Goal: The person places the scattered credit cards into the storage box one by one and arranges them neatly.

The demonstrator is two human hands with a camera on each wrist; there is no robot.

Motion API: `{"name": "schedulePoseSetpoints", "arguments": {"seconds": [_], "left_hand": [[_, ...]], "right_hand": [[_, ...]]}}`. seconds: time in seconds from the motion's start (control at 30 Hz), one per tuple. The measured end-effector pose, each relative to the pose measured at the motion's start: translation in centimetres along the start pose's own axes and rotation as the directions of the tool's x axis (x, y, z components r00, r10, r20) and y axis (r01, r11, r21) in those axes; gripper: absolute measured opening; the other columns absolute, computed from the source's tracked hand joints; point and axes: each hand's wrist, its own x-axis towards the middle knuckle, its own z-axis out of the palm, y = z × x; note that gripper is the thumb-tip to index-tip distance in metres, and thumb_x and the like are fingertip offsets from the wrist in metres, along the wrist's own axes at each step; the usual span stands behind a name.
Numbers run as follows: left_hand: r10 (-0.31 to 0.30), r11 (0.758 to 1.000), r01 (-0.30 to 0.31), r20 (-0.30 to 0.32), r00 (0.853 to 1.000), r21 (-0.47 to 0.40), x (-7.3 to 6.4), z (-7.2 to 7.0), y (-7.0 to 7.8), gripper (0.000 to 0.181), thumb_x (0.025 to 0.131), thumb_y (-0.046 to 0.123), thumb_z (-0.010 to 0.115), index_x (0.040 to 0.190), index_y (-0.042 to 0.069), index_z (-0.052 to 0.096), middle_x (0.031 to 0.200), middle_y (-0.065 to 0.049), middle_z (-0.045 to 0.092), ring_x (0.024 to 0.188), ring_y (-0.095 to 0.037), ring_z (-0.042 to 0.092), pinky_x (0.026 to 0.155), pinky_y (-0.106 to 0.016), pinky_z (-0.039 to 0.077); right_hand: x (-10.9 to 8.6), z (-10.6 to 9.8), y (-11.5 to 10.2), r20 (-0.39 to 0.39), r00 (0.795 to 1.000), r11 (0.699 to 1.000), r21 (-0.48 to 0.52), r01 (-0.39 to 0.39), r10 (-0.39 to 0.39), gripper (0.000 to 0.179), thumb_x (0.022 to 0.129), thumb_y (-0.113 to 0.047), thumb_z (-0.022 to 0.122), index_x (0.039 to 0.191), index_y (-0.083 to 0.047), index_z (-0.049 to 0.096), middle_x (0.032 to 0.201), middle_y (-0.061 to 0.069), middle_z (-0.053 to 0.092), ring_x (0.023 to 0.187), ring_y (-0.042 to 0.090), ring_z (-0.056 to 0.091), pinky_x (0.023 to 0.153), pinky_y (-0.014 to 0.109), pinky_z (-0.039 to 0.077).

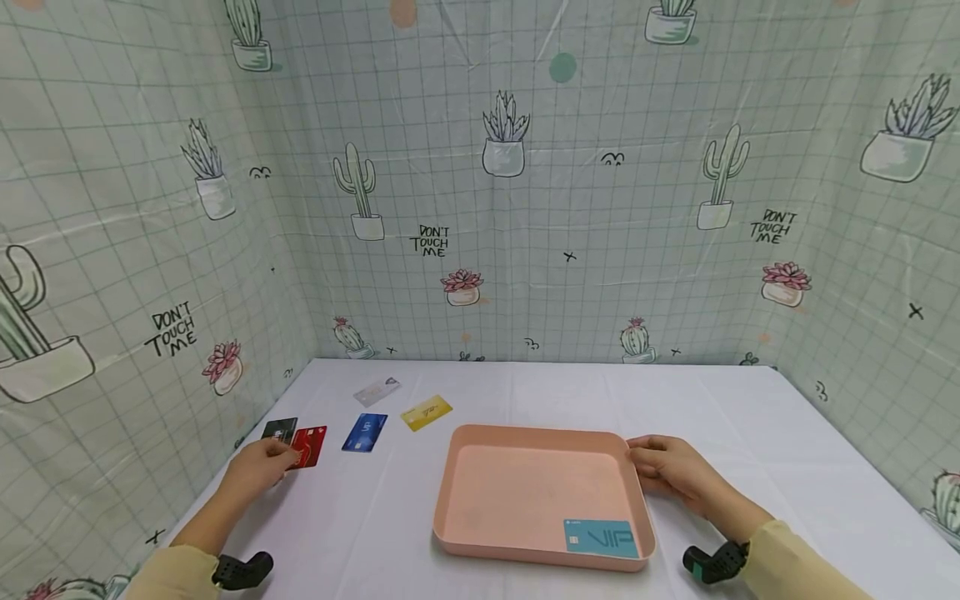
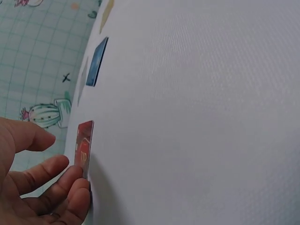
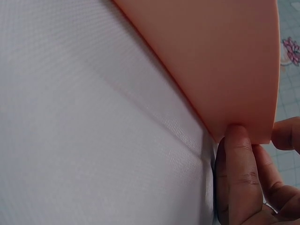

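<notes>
My left hand [image 1: 262, 462] is at the near edge of a red bank card [image 1: 308, 447], its fingertips right over the card. In the left wrist view, the thumb and fingers stand apart beside the red card [image 2: 84, 146]. A dark card [image 1: 281, 430] lies partly under the red one. At the far right corner of a shallow pink tray [image 1: 536, 483], my right hand [image 1: 675, 468] holds on, digits pressed to the wall [image 3: 220, 70] and bent round the corner. Inside the tray, a teal VIP card [image 1: 600, 537] lies at the near right.
Beyond the red card lie a blue card [image 1: 364, 432], a yellow card [image 1: 427, 412] and a pale silver card [image 1: 377, 392]. They rest on a white-covered table [image 1: 375, 517]. A cactus-print curtain [image 1: 562, 200] encloses the back and sides.
</notes>
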Motion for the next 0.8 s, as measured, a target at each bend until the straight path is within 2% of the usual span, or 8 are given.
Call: {"name": "schedulePoseSetpoints", "arguments": {"seconds": [0.17, 0.3, 0.4, 0.57, 0.8], "left_hand": [[-0.014, 0.998, 0.014, -0.001, 1.000, 0.065, 0.19, -0.21, -0.41, 0.042, 0.098, 0.023, 0.057, 0.115, -0.015, 0.059, 0.107, -0.032, 0.065, 0.089, -0.033, 0.058, 0.067, -0.036, 0.051], [0.002, 0.993, -0.002, 0.001, 1.000, 0.120, 0.22, -0.21, -0.34, 0.038, 0.096, 0.022, 0.059, 0.108, -0.015, 0.060, 0.099, -0.028, 0.066, 0.084, -0.032, 0.058, 0.067, -0.038, 0.052], [0.036, 0.980, -0.034, -0.008, 0.999, 0.194, 0.24, -0.09, -0.16, 0.036, 0.095, 0.020, 0.061, 0.101, -0.015, 0.059, 0.091, -0.027, 0.065, 0.080, -0.033, 0.059, 0.067, -0.042, 0.054], [0.051, 0.952, -0.042, -0.023, 0.998, 0.303, 0.44, 0.23, 0.01, 0.037, 0.094, 0.022, 0.064, 0.092, -0.015, 0.059, 0.084, -0.026, 0.063, 0.078, -0.035, 0.056, 0.065, -0.041, 0.052], [0.047, 0.939, -0.038, -0.018, 0.999, 0.341, 0.83, 0.19, -0.11, 0.040, 0.088, 0.022, 0.075, 0.090, -0.014, 0.057, 0.084, -0.025, 0.062, 0.078, -0.034, 0.055, 0.065, -0.040, 0.052]], "right_hand": [[-0.02, 0.06, -0.03, -0.005, 1.000, 1.000, -0.001, -0.002, 0.002, 0.057, 0.104, -0.018, 0.059, 0.146, 0.017, 0.039, 0.125, 0.021, 0.068, 0.096, 0.013, 0.070, 0.080, 0.030, 0.062], [-0.09, 0.09, -0.06, -0.005, 1.000, 1.000, -0.005, 0.002, -0.002, 0.058, 0.104, -0.018, 0.059, 0.146, 0.017, 0.039, 0.125, 0.021, 0.067, 0.096, 0.012, 0.070, 0.080, 0.030, 0.062], [-0.09, 0.10, -0.09, -0.008, 1.000, 1.000, -0.006, 0.002, -0.002, 0.057, 0.105, -0.018, 0.059, 0.146, 0.017, 0.039, 0.125, 0.021, 0.068, 0.095, 0.012, 0.070, 0.080, 0.030, 0.062], [-0.03, 0.16, -0.06, -0.004, 1.000, 1.000, -0.009, 0.006, -0.006, 0.057, 0.105, -0.017, 0.058, 0.145, 0.017, 0.039, 0.127, 0.024, 0.066, 0.096, 0.013, 0.071, 0.080, 0.030, 0.062], [-0.06, 0.20, 0.10, -0.008, 1.000, 1.000, -0.001, 0.003, -0.003, 0.057, 0.104, -0.016, 0.059, 0.145, 0.018, 0.039, 0.125, 0.022, 0.067, 0.094, 0.012, 0.070, 0.079, 0.029, 0.062]]}}
